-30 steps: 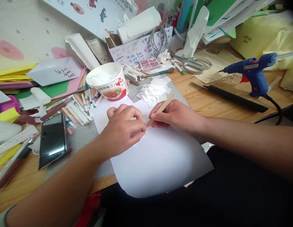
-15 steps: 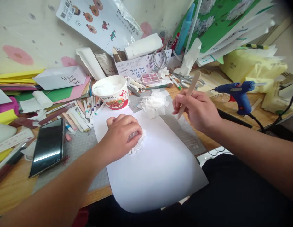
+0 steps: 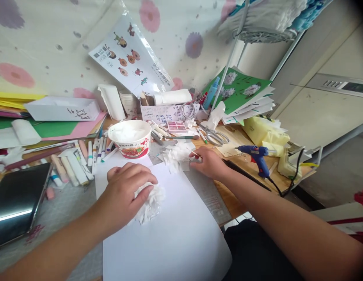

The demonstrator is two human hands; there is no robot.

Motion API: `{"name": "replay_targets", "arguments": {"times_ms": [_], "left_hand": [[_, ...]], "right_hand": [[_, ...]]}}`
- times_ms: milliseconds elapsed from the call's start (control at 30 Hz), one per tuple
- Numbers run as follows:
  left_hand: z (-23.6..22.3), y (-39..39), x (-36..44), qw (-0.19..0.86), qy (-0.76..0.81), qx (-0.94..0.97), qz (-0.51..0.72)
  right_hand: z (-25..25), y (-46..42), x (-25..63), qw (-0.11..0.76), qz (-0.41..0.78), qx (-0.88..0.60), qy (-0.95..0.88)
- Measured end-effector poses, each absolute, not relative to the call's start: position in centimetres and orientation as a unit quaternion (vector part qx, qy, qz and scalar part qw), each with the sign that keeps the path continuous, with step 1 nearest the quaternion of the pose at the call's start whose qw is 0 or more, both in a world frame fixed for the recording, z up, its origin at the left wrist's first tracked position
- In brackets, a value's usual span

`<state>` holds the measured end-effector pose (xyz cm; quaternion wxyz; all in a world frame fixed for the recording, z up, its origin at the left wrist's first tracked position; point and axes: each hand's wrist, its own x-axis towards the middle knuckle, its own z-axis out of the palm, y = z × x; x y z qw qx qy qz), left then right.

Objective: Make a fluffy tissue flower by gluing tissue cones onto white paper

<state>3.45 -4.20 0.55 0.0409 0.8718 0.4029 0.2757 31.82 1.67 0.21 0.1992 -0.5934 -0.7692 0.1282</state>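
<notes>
My left hand (image 3: 129,191) curls over a clump of crumpled white tissue (image 3: 149,208), thumb and fingers bent against it. The clump rests on a large white sheet of paper (image 3: 169,238), and the palm hides part of it. Farther right, my right hand (image 3: 209,160) is closed round a wooden craft stick (image 3: 196,154), seen nearly end-on. The stick's tip is beside a loose pile of torn tissue pieces (image 3: 175,156); whether they touch I cannot tell. Behind my left hand stands a printed paper bowl (image 3: 134,150) with white material inside.
Several markers (image 3: 73,168) lie left of the bowl, near a black tablet (image 3: 19,203). Scissors (image 3: 215,136) and a blue glue gun (image 3: 259,156) with a cord are at the right. A grey cutting mat (image 3: 205,191) lies under the paper.
The camera view has tilted up and shifted. My right hand, with the craft stick, has moved left to the tissue pile. More of the clump shows beneath my left hand.
</notes>
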Motion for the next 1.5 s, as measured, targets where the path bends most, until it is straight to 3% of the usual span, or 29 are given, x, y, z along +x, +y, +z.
{"name": "replay_targets", "arguments": {"times_ms": [733,1233,1500], "left_hand": [[1.2,-4.8,3.7,0.045,0.398,0.86,0.317],[1.1,-4.8,3.9,0.047,0.389,0.866,0.311],[0.8,-5.0,3.7,0.058,0.395,0.854,0.334]], "right_hand": [[0.8,0.6,29.3,0.048,0.041,-0.551,-0.832],[0.2,0.0,28.4,0.089,0.07,-0.562,-0.819],[1.7,0.0,29.9,0.201,0.21,-0.586,-0.756]]}}
